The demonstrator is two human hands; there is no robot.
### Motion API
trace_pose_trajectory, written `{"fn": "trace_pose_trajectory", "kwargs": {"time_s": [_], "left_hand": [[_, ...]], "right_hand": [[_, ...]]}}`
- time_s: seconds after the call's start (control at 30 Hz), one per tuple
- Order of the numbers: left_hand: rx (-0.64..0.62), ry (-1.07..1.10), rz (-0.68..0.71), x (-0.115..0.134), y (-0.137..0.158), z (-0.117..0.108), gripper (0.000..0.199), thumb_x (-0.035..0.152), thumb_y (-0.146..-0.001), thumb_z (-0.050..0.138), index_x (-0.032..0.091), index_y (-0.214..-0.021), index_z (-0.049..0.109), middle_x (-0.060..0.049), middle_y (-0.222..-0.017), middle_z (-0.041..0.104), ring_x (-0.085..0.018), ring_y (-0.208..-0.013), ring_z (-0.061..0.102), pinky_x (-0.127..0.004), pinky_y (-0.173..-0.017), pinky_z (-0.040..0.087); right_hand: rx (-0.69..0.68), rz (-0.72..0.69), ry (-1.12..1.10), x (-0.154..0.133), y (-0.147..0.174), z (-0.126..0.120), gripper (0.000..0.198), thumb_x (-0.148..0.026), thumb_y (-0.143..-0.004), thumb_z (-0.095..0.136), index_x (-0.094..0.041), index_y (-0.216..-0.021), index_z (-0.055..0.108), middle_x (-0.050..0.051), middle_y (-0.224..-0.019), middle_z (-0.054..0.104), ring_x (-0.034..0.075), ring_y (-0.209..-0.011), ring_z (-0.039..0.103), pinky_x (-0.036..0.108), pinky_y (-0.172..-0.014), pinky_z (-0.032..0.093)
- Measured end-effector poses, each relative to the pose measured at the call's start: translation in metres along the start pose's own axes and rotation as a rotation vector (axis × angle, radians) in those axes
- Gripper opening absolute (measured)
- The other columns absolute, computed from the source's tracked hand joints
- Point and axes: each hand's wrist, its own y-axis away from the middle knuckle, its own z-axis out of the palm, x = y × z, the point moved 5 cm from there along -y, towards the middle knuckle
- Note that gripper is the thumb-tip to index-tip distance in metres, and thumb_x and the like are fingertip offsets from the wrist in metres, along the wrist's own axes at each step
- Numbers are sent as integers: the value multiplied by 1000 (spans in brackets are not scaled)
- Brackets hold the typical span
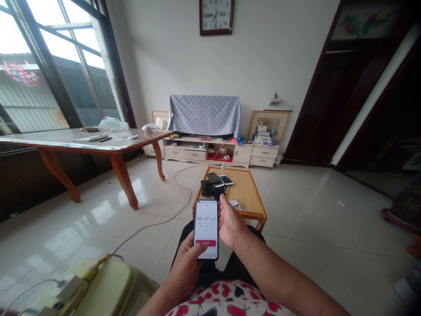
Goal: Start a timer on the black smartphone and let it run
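Head view, lower centre: my right hand [232,226] curls fingers around smartphone [206,229] edge, gripping it; left hand [186,263] cups underneath, thumb on red button.

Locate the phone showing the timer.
Head view, bottom centre: the phone sits between both hands, left hand below, right hand beside it, just before the small wooden table.

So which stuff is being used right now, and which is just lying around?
In use: phone, held by the left hand and right hand.

Lying about: phones on the small table, cable on the floor, papers on the big table, wall clock.
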Motion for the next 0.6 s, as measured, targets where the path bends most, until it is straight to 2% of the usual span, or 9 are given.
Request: {"fn": "trace_pose_trajectory", "kwargs": {"time_s": [0.37, 0.6], "left_hand": [[15, 12, 12, 2, 0, 1, 41, 20, -82, 67, 16, -123, 65, -9, -101, 73, -18, -83, 64, -28, -77, 50], [51, 19, -20, 0, 0, 1, 45, 20, -80, 69, 19, -125, 65, -9, -104, 73, -18, -84, 65, -29, -77, 51]], "right_hand": [[42, -9, 13, -2, 1, -1, 38, -52, -98, 54, -17, -89, 66, 6, -76, 72, 24, -85, 71, 39, -82, 56], [27, -1, -6, -4, 2, 0, 37, -51, -98, 55, -16, -98, 68, 8, -80, 74, 25, -83, 72, 39, -80, 57]]}}
